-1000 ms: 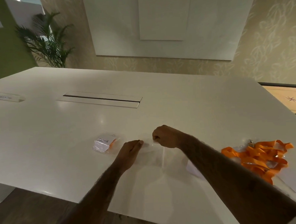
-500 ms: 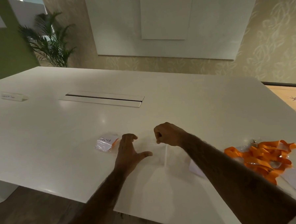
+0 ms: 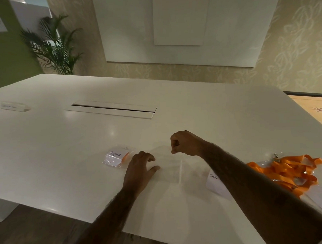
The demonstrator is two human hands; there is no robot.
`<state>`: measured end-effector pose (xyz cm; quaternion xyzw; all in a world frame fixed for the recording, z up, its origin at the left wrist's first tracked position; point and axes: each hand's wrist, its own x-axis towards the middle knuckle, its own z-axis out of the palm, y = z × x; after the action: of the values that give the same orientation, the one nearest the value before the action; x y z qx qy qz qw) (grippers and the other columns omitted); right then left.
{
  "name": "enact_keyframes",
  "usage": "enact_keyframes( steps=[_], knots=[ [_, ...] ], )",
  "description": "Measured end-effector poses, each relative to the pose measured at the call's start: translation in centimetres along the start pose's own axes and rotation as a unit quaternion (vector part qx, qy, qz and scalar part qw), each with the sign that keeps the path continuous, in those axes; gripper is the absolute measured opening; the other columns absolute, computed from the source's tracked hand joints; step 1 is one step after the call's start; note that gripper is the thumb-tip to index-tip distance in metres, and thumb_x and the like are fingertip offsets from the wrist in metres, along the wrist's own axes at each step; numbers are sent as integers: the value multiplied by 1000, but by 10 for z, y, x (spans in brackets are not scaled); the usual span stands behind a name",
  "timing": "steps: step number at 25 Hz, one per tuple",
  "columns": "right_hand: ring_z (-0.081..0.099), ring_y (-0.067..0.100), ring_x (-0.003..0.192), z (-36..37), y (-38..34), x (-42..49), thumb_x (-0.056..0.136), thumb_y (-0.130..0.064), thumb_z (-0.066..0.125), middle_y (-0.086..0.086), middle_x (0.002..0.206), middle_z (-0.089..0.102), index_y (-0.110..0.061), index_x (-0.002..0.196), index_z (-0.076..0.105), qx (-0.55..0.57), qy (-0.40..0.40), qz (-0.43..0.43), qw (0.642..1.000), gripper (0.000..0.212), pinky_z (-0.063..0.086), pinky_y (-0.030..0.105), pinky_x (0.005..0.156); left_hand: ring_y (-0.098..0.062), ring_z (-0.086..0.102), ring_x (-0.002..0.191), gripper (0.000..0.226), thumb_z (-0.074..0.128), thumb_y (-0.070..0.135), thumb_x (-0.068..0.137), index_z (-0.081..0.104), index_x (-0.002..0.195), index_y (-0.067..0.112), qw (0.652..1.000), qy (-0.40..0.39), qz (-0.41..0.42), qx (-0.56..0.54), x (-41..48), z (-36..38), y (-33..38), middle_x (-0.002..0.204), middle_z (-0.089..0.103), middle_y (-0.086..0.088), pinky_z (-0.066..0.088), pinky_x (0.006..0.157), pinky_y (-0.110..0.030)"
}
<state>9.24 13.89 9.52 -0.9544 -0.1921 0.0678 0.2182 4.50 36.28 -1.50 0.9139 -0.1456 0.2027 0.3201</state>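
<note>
A clear plastic bag [image 3: 170, 168] lies flat on the white table [image 3: 64, 145] between my hands. My right hand [image 3: 183, 144] is curled and pinches the bag's far edge. My left hand [image 3: 140, 166] rests on the table at the bag's left side, fingers bent and thumb stretched onto the plastic. Just left of it lies a sealed bag [image 3: 117, 157] with a white card reading SIGMA and an orange strap inside. A white card [image 3: 215, 182] with handwriting sits partly under my right forearm.
A heap of orange lanyards [image 3: 286, 171] with clear badge sleeves lies at the right. A cable hatch [image 3: 111, 109] is set in the table's middle and a small name card [image 3: 14, 106] stands far left. The near table edge runs under my forearms.
My left hand slid back and left from the bag's top edge and now rests with spread fingers at its side. My right hand stayed curled at the far edge.
</note>
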Motion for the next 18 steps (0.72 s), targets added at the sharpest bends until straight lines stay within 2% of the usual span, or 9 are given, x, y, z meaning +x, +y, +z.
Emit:
enact_keyframes(
  steps=[5,7,9,10,12,15,18],
  knots=[
    [52,8,59,-12,2,-3,79,-16,80,-10,69,61,-15,73,64,43,28,19,998,18,40,23,55,-11,50,87,8,73,28,85,66,85,25,993,-65,89,34,-1,-5,6,91,60,13,49,80,-36],
    [53,8,59,-21,6,-6,79,-17,80,-10,69,63,-14,73,65,75,54,35,995,17,43,24,54,-7,53,84,16,68,39,90,62,81,27,998,-37,51,3,1,-8,13,86,60,14,48,76,-27],
    [56,8,59,-28,7,-10,79,-18,80,-9,69,65,-14,74,65,85,73,43,993,16,45,24,53,-4,59,73,30,61,53,91,58,75,29,996,-6,-27,-90,13,-11,35,76,63,13,46,66,-18],
    [56,6,57,-30,6,-13,79,-19,80,-9,67,65,-14,73,65,85,79,43,992,17,45,23,52,-4,62,67,36,59,60,90,59,73,28,986,0,-66,-151,23,-11,51,72,65,13,47,61,-15],
    [56,3,54,-35,5,-20,80,-19,79,-9,64,63,-15,72,64,86,88,35,992,17,44,22,51,-6,67,59,41,61,63,88,63,75,25,957,-4,-123,-261,46,-6,83,71,71,10,53,53,-19],
    [57,10,59,-48,7,-35,83,-17,75,-4,67,63,-16,70,63,85,110,35,990,18,45,29,55,-10,70,57,32,68,47,92,65,76,19,941,-7,-136,-311,71,5,118,71,73,8,56,50,-26],
    [64,17,64,-66,22,-54,85,-12,71,5,76,71,-12,75,66,97,123,52,986,12,54,37,60,-14,68,57,22,66,28,94,68,77,14,927,-27,-149,-342,80,20,139,70,74,3,57,58,-36]
  ],
)
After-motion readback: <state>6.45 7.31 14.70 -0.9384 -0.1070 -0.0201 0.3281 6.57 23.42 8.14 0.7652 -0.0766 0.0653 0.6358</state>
